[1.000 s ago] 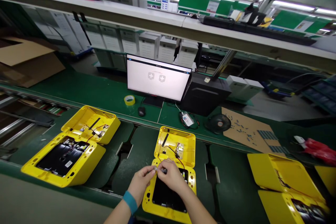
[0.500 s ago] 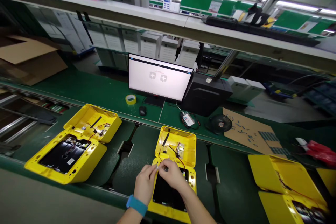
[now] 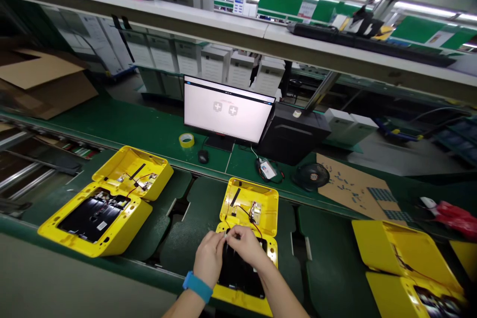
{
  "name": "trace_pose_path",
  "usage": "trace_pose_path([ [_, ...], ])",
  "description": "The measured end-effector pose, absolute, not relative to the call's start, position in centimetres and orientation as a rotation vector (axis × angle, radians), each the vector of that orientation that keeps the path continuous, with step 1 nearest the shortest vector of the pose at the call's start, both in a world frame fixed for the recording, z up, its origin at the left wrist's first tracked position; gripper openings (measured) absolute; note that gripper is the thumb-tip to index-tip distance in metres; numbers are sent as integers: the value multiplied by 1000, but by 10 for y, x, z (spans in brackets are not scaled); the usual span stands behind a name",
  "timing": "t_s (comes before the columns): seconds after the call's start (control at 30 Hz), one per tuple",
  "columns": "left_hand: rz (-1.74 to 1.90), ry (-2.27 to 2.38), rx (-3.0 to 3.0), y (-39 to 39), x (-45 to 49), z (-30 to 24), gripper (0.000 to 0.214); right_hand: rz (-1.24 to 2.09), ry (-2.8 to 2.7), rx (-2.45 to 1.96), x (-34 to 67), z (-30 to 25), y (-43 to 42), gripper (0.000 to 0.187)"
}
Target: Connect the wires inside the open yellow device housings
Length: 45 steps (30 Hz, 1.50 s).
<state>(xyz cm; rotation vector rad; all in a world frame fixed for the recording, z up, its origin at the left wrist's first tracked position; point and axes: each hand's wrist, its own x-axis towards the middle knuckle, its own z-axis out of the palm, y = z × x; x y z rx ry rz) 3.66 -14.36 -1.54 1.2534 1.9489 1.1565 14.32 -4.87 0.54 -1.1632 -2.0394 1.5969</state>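
An open yellow case [image 3: 249, 207] lies on the green belt straight ahead, its lid back and red and black wires running inside. My left hand [image 3: 209, 260], with a blue wristband, and my right hand [image 3: 244, 245] meet over the near edge of the lid. Both pinch something small between the fingertips where the wires [image 3: 246, 212] end; it is too small to name. The black interior [image 3: 238, 273] of the case's lower half lies under my wrists.
A second open yellow case [image 3: 106, 199] sits to the left, a third [image 3: 408, 263] at the right. Behind the belt stand a lit monitor [image 3: 228, 110], a tape roll [image 3: 186, 140], a mouse [image 3: 203, 156], a small fan [image 3: 311, 175] and a cardboard sheet with small parts [image 3: 354, 189].
Both hands stay together at the case's hinge area, shifting slightly toward me. The view has drifted a little, so everything sits slightly right of before.
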Motion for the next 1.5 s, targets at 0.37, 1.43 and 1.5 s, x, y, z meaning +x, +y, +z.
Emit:
trace_pose_path([
  [0.37, 1263, 1636, 733, -150, 23, -17, 34, 1448, -2432, -1109, 150, 27, -35, 17],
  [1.43, 1968, 1886, 697, -290, -153, 55, 20, 2520, -1489, -568, -92, 66, -177, 23],
  [1.5, 1954, 1896, 553, -295, -174, 55, 24, 2324, -1753, -571, -116, 54, -169, 25],
])
